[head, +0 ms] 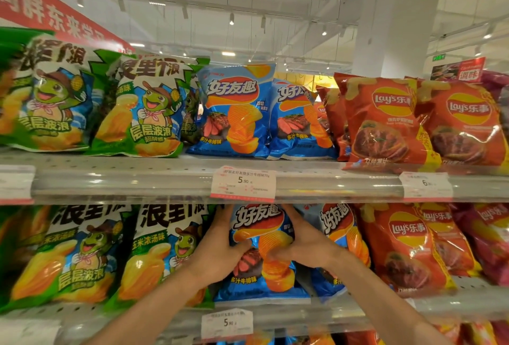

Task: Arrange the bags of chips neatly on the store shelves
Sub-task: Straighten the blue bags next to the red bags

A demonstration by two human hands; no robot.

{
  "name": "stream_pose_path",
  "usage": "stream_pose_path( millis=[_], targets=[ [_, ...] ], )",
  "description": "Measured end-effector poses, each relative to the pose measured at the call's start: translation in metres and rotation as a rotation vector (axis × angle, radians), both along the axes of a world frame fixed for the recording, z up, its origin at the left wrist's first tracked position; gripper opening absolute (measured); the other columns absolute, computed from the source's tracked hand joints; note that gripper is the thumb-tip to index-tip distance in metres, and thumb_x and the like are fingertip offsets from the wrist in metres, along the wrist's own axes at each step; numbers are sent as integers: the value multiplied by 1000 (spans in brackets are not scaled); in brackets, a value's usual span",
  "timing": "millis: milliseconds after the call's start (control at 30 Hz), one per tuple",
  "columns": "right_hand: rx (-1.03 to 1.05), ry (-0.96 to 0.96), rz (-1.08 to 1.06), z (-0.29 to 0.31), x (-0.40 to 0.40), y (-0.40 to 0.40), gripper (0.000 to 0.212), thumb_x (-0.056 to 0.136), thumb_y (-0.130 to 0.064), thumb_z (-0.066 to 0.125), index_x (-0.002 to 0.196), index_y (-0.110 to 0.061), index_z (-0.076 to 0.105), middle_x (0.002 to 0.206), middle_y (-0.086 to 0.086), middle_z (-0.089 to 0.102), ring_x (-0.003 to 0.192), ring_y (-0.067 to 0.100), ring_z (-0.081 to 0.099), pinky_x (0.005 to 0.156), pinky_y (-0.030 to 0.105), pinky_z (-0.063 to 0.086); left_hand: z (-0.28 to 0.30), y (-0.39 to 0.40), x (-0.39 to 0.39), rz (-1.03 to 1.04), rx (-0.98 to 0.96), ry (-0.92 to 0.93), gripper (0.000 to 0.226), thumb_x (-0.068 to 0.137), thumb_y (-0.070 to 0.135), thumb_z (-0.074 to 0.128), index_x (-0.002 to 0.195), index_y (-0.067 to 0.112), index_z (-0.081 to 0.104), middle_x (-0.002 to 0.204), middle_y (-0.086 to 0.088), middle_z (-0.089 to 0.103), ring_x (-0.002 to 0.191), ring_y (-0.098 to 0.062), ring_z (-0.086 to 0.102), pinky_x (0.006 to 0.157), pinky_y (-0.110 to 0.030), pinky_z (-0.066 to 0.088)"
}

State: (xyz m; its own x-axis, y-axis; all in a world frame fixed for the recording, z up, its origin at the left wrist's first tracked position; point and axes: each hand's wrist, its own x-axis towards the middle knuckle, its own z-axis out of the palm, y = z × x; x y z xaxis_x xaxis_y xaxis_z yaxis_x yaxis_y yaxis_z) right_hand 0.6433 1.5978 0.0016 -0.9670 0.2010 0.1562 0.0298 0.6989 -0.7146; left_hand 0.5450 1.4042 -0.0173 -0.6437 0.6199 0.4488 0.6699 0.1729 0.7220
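A blue chip bag [261, 237] with orange ridged chips printed on it stands upright on the lower shelf [275, 314]. My left hand [220, 245] grips its left edge, thumb on the front and fingers reaching behind. My right hand [300, 242] grips its right edge the same way. A second blue bag [340, 234] leans just right of it. On the upper shelf [165, 179] stand two more blue bags [234, 110], upright and side by side.
Green turtle-print bags [148, 107] fill the left of both shelves. Red Lay's bags [385, 121] fill the right, with purple bags [493, 237] beyond. Price tags [243, 183] hang on the shelf rails. A white pillar [396, 19] rises behind.
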Motion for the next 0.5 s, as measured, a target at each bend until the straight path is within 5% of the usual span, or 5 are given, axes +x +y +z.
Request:
stream_pose_path(
  millis=[100,233,367,500],
  targets=[
    [37,49,-8,1,3,-1,106,71,-26,86,151,-40,18,148,-16,35,136,6,35,112,26,36,1,-13,1,70,-80,239,69,96,17,62,150,43,28,154,15,35,138,-4,39,112,-20,33],
    [245,136,-75,-1,9,-7,79,81,-33,75,143,-47,28,141,-10,48,124,12,54,101,27,47,3,-30,-2,205,-126,513,59,95,13,59,142,38,35,148,0,44,124,-25,56,100,-44,52],
    [650,283,-286,-9,12,-28,70,88,-44,62,149,-30,30,145,4,43,129,28,47,106,44,43,1,-48,-16,382,-232,723,40,91,18,60,131,20,59,134,-8,57,123,-30,55,96,-50,52],
    [839,373,-238,-22,-1,-57,72,89,-66,39,150,-28,32,154,6,33,144,30,27,116,51,28,-9,-60,-30,502,-344,741,49,96,40,38,138,22,56,139,-6,55,131,-29,47,109,-48,37]
  ],
)
